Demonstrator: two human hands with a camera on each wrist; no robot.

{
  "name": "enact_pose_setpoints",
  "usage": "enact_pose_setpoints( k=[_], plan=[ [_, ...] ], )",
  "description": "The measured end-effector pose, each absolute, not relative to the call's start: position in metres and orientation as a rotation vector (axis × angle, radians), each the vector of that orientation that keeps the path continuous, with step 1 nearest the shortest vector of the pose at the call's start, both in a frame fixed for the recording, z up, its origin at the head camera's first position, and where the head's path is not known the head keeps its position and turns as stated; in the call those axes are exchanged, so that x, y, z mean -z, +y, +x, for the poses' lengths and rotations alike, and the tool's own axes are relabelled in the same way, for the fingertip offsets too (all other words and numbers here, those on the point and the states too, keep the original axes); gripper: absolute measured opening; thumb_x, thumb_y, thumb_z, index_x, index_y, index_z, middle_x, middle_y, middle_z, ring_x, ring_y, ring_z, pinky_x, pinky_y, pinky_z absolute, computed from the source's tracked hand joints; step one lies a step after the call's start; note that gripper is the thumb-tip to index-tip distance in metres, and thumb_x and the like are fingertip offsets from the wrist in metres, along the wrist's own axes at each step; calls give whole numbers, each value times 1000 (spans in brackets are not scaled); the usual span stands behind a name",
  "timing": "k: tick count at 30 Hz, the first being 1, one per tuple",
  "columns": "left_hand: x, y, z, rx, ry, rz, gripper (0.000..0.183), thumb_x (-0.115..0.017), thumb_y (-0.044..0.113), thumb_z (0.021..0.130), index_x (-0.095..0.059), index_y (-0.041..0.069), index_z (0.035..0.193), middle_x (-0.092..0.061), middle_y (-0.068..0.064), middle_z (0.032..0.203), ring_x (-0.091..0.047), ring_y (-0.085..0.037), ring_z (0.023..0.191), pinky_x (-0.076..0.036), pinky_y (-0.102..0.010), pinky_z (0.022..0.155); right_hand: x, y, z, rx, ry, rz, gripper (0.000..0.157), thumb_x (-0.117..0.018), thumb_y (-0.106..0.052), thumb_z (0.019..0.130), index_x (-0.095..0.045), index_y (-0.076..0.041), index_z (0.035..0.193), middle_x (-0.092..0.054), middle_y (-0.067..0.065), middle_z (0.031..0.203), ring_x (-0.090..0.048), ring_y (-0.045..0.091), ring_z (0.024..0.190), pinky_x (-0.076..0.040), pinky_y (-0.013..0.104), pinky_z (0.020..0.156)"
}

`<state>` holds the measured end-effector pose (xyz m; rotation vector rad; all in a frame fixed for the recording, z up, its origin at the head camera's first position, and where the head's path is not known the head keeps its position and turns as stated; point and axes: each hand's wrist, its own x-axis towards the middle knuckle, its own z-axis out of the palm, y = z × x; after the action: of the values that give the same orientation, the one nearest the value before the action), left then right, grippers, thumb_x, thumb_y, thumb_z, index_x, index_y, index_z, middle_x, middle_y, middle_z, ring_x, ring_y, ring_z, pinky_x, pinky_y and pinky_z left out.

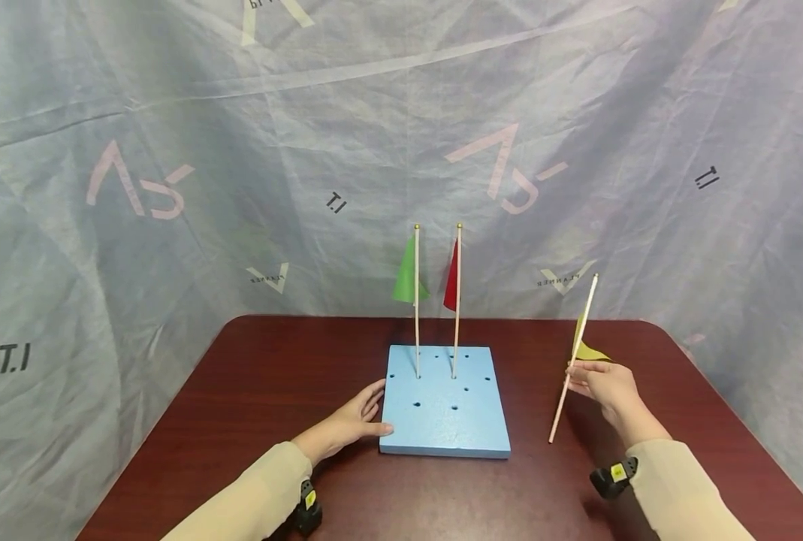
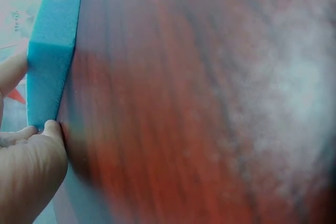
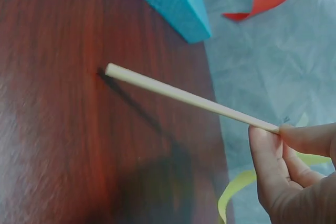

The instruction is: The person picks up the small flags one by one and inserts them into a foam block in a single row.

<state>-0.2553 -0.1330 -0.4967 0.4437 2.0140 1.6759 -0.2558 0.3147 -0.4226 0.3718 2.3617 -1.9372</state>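
Observation:
A light-blue board (image 1: 442, 432) with several small holes lies on the table. Upright in two of its holes stand a green flag (image 1: 406, 278) and a red flag (image 1: 451, 282) on thin wooden sticks. My left hand (image 1: 347, 427) holds the board by its left side, thumb at the near-left part of the edge and fingers farther back. In the right wrist view, thumb and fingertips of my right hand (image 3: 294, 166) pinch the wooden stick (image 3: 173, 93) of a yellow flag (image 1: 587, 352). That stick leans to the right of the board, its bare end pointing down.
The dark red-brown table (image 1: 293, 353) has wood grain and rounded far corners. Behind it hangs a grey printed cloth (image 1: 347, 150). Black wrist cameras (image 1: 614, 479) sit at both sleeves.

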Motion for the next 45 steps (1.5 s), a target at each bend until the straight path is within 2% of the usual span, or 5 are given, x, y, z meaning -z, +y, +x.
enact_pose_setpoints(
  k=[9, 14, 28, 33, 45],
  plan=[
    [496, -133, -255, -1694, 2001, 442, 99, -76, 15, 85, -8, 8, 156, -4, -22, 162, -7, -41, 148, -21, -50, 119, 405, 293, -266, 2264, 2179, 358, 10, -60, -1, 93, -66, -7, 98, -68, -7, 79, -69, 5, 74, -60, 26, 77],
    [496, -134, -254, -1690, 2002, 443, 99, -76, 15, 85, -8, 8, 156, -5, -22, 162, -8, -41, 148, -20, -50, 119, 394, 277, -273, 2452, 2080, 312, 27, -58, 2, 93, -67, -19, 79, -69, -7, 78, -70, 6, 75, -59, 24, 77],
    [491, -135, -253, -1686, 2005, 447, 97, -74, 16, 86, -7, 8, 156, -4, -21, 162, -8, -40, 148, -22, -50, 119, 388, 235, -291, 2505, 2280, 164, 5, -61, 1, 93, -65, -1, 95, -69, -11, 74, -69, 2, 73, -59, 22, 75],
    [494, -134, -252, -1677, 2023, 439, 97, -75, 18, 86, -8, 9, 156, -6, -21, 162, -9, -41, 148, -23, -50, 118, 396, 225, -296, 2501, 2360, 153, 15, -61, 2, 92, -59, 13, 104, -68, -11, 73, -70, 5, 74, -60, 24, 76],
    [492, -133, -251, -1678, 2027, 443, 96, -74, 17, 87, -8, 9, 156, -6, -21, 162, -9, -40, 148, -23, -49, 119, 409, 217, -303, 2343, 2541, 163, 21, -60, -1, 94, -60, 14, 108, -68, -8, 79, -69, 4, 78, -59, 29, 81]
  ],
)
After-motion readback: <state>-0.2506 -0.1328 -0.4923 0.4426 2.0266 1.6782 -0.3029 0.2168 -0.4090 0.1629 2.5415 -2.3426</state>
